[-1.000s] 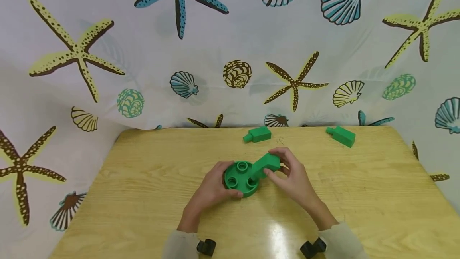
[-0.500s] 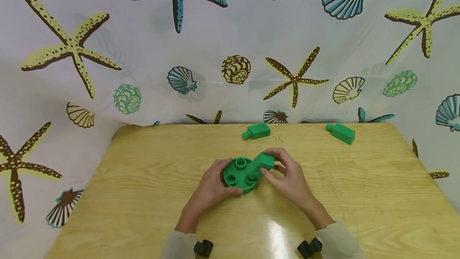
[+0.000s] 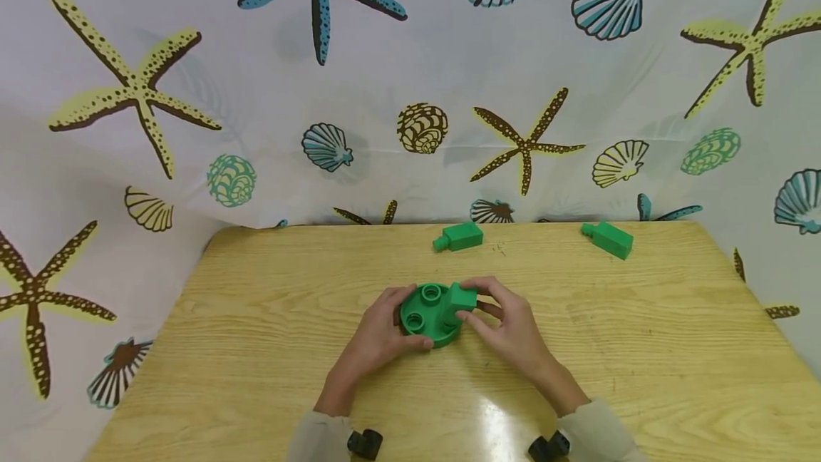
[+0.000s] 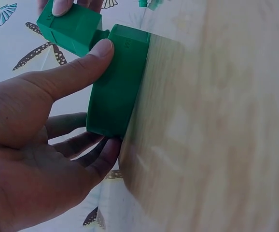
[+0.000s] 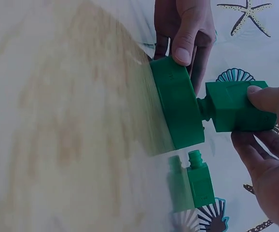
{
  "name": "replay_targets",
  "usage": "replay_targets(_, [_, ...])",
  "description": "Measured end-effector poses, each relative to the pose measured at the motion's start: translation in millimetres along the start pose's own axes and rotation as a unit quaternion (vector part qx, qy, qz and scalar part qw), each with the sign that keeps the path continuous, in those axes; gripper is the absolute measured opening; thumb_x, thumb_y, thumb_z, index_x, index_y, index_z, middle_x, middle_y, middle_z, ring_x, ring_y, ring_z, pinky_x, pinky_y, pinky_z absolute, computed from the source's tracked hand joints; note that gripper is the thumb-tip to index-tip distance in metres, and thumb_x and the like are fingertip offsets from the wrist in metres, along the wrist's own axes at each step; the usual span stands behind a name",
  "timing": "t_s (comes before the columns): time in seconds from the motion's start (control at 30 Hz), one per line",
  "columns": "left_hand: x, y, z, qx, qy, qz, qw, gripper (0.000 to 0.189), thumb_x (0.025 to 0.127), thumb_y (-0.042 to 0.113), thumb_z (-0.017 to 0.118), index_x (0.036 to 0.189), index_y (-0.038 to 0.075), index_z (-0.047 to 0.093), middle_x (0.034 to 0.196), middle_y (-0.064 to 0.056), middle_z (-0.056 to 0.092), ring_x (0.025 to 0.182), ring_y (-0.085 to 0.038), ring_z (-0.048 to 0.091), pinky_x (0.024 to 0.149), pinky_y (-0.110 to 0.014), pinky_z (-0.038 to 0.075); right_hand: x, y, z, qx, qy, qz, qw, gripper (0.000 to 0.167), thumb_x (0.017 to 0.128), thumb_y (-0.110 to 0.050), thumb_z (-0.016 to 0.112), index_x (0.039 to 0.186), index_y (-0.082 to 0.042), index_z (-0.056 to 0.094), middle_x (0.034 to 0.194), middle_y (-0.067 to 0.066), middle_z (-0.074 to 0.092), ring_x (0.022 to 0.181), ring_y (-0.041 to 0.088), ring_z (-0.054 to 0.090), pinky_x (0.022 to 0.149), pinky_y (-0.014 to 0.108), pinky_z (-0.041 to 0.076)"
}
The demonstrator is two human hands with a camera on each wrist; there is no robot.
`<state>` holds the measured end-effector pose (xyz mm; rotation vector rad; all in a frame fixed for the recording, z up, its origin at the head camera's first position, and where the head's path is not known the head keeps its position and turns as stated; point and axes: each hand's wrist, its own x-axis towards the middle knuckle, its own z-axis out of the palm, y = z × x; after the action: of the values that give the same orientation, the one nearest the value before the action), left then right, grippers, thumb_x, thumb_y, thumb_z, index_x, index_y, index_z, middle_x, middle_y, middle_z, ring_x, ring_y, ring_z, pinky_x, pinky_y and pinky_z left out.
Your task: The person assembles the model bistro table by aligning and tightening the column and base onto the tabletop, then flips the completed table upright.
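Observation:
A round green base (image 3: 428, 314) with raised threaded sockets lies on the wooden table. My left hand (image 3: 383, 326) grips its left side, thumb at the front rim and fingers round the back. My right hand (image 3: 509, 323) pinches a green block-shaped leg (image 3: 460, 298) between thumb and fingers. The leg stands nearly upright over the base's right socket, its narrow threaded end right at the socket. In the right wrist view that threaded neck (image 5: 206, 109) shows between the leg (image 5: 238, 106) and the base (image 5: 178, 104). The leg hides that socket in the head view.
Two more green legs lie near the table's far edge, one leg (image 3: 458, 237) behind the base and another leg (image 3: 608, 239) at the back right. A shell-and-starfish patterned cloth (image 3: 359, 91) hangs behind the table (image 3: 269, 348).
My right hand has moved left and tipped the leg from a slant to nearly upright over the socket. My left hand keeps its grip on the base.

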<state>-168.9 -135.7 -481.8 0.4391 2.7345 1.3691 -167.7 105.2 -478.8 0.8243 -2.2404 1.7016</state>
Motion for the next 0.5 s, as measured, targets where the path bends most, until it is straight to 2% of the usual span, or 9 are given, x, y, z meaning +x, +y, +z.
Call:
replay_targets(0.23, [-1.4,-0.6,-0.1,-0.006,0.003,0.003,1.0,0.093,0.074,0.016,0.096,0.15,-0.005,0.047,0.137,-0.019,0.055,0.129,-0.036,0.054,0.11,-0.053,0.044,-0.5,-3.1,2.1,-0.006,-0.015,0.024,0.9996,0.038,0.091,0.001,0.077,0.127,-0.006,0.065,0.128,0.01,0.065,0.122,0.03,0.062,0.094,0.036,0.057])
replay_targets(0.5, [-1.6,-0.3,-1.0,-0.017,0.002,0.002,0.9998,0.093,0.073,0.017,0.096,0.15,-0.005,0.047,0.138,-0.019,0.055,0.13,-0.037,0.053,0.11,-0.054,0.043,-1.3,-7.7,-6.6,0.035,-0.057,0.052,0.9964,0.032,0.101,-0.004,0.064,0.133,-0.01,0.063,0.136,0.004,0.062,0.13,0.025,0.057,0.101,0.036,0.053])
